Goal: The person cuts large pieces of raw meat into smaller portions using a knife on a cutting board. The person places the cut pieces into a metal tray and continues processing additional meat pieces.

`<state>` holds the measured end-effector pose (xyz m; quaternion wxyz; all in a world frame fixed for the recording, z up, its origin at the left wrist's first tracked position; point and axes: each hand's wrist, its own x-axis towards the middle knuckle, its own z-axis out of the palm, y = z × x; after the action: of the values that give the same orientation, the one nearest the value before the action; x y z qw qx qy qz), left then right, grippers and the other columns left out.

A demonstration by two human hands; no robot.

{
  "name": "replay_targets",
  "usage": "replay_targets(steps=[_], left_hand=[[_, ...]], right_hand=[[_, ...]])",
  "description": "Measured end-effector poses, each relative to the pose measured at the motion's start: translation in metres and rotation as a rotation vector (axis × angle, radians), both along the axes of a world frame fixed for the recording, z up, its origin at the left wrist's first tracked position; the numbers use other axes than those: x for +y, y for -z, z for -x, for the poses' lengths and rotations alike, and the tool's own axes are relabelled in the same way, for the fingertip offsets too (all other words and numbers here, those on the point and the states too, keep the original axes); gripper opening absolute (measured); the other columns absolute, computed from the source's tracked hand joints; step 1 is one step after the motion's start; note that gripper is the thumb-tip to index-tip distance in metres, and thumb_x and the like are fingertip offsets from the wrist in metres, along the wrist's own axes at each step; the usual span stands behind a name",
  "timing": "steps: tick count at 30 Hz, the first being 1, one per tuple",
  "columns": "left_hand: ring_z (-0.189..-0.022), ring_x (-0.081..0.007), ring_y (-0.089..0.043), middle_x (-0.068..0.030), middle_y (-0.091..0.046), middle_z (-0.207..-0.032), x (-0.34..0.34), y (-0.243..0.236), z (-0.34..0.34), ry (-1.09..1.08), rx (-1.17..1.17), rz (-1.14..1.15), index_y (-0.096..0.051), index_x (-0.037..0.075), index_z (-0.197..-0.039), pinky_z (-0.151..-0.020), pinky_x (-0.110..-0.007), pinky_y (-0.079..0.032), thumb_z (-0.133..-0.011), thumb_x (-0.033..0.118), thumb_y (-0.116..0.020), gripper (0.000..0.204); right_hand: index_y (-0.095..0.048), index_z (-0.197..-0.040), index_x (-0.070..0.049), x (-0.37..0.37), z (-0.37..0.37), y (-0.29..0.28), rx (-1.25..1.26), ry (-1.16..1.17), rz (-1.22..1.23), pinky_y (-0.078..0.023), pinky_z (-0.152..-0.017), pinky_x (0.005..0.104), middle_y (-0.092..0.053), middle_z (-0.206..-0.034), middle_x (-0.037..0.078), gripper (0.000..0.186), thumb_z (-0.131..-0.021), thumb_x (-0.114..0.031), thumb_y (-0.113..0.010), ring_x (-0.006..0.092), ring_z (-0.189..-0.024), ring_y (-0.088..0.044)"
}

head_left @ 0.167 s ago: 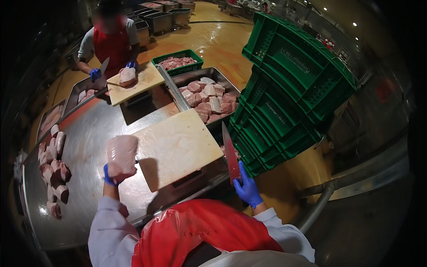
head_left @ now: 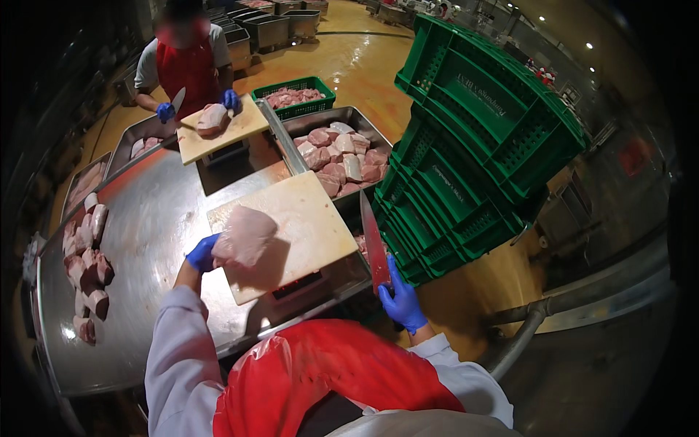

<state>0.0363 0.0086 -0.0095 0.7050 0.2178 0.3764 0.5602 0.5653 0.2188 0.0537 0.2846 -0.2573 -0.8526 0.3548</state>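
Observation:
My left hand (head_left: 202,252) in a blue glove grips a thick pale pink slab of meat (head_left: 245,234) over the left part of my cream cutting board (head_left: 306,229). At the board's right, my right hand (head_left: 400,302), also gloved in blue, holds a large knife (head_left: 373,240) upright, blade pointing away from me, its side tinged red. Several cut meat pieces (head_left: 95,266) lie along the left of the steel table (head_left: 138,328). A steel tub (head_left: 287,131) of meat chunks (head_left: 338,160) stands beyond my board.
A co-worker (head_left: 186,65) in a red apron holds a knife at another board (head_left: 240,127) with meat on it. Tall stacked green crates (head_left: 480,146) stand at my right, near a metal rail (head_left: 539,313). A green crate (head_left: 291,109) of trimmings and steel carts (head_left: 269,29) are farther back.
My left hand has moved right and forward, carrying the meat from the board's left edge onto it. The co-worker's hands shifted slightly. My right hand still holds the knife.

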Motion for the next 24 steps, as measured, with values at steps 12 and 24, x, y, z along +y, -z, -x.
replay_targets(steps=[12,24], left_hand=[[-0.077,-0.0134,-0.063,-0.0034,-0.064,-0.083,0.047,-0.036,-0.063,-0.063,0.733,0.145,-0.063,0.006,-0.100,-0.071,-0.026,-0.050,-0.096,0.027,-0.066,0.021],[-0.100,-0.0149,-0.064,-0.0071,-0.067,-0.116,0.001,-0.027,-0.067,-0.364,1.456,0.195,-0.061,0.006,-0.128,-0.085,-0.030,-0.054,-0.087,0.021,-0.078,0.047]], right_hand=[[-0.023,-0.160,-0.009,0.029,-0.008,0.002,-0.046,0.003,0.194,-0.051,-0.058,0.0309,-0.067,-0.073,0.011,0.078,-0.092,-0.001,-0.060,0.0169,-0.060,-0.063],[-0.034,-0.155,-0.007,0.066,0.040,0.004,0.009,-0.148,0.071,-0.050,-0.056,0.0306,-0.069,-0.078,0.012,0.069,-0.092,-0.005,-0.062,0.0127,-0.060,-0.062]])
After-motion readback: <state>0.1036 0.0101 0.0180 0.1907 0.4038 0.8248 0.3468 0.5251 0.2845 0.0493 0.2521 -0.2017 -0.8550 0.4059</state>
